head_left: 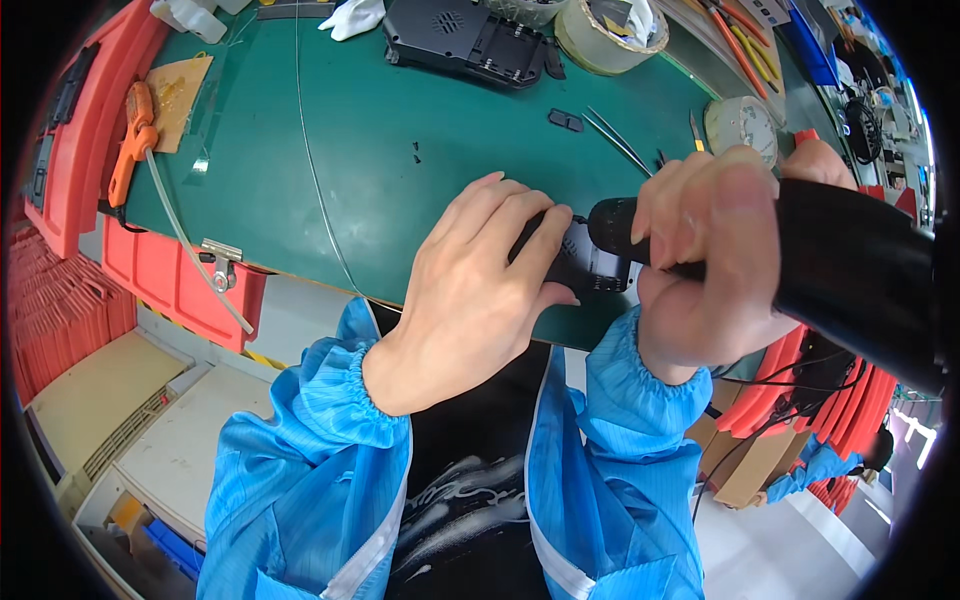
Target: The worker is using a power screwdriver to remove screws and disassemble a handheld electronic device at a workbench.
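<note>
My left hand (480, 275) is closed over a black plastic housing (572, 268) near the table's front edge, steadying it with fingers and thumb. Wrapped round a black power screwdriver (850, 265) is my right hand (712, 245). The tool lies sideways across the view, its chuck and bit pointing left at the housing beside my left fingertips. Whether the bit sits in a screw cannot be made out. My left hand hides much of the housing. Beyond the hands lie a small black plastic part (565, 120) and metal tweezers (618, 140).
A larger black housing (470, 42) and tape rolls (610, 40) stand at the back of the green table (250, 190). An orange glue gun (133, 140) is at left, near red bins (75, 130). Pliers (745, 50) lie back right. Another person (825, 465) is at lower right.
</note>
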`<action>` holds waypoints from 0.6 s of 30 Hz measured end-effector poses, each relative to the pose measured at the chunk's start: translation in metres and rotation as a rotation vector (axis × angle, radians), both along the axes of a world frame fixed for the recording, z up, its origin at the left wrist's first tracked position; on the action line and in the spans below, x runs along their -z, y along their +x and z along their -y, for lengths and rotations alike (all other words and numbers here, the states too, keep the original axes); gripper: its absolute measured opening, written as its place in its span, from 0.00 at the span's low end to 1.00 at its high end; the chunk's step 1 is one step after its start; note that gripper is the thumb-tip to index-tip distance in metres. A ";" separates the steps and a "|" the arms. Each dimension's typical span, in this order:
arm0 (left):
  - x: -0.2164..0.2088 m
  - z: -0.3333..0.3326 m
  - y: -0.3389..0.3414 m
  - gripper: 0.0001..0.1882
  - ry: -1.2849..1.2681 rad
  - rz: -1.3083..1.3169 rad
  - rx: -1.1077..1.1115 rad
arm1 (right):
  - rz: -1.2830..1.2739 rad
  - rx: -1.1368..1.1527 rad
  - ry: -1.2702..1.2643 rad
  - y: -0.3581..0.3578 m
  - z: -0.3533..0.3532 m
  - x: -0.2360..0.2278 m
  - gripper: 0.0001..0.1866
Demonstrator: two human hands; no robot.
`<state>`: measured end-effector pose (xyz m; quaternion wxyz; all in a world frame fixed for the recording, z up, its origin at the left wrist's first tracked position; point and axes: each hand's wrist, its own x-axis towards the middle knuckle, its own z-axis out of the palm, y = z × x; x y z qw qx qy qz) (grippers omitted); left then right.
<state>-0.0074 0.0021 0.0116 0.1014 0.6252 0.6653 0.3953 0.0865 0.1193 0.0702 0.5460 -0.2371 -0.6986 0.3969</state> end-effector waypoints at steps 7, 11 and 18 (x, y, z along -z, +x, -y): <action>0.001 0.000 0.001 0.35 0.006 0.015 -0.017 | -0.181 -0.047 0.007 -0.008 0.003 0.003 0.09; 0.002 0.000 0.002 0.35 0.018 0.013 -0.011 | -0.144 -0.025 -0.008 -0.008 0.004 -0.001 0.11; 0.001 0.003 -0.007 0.28 0.092 0.029 -0.064 | -0.204 -0.173 -0.110 0.016 0.005 -0.015 0.18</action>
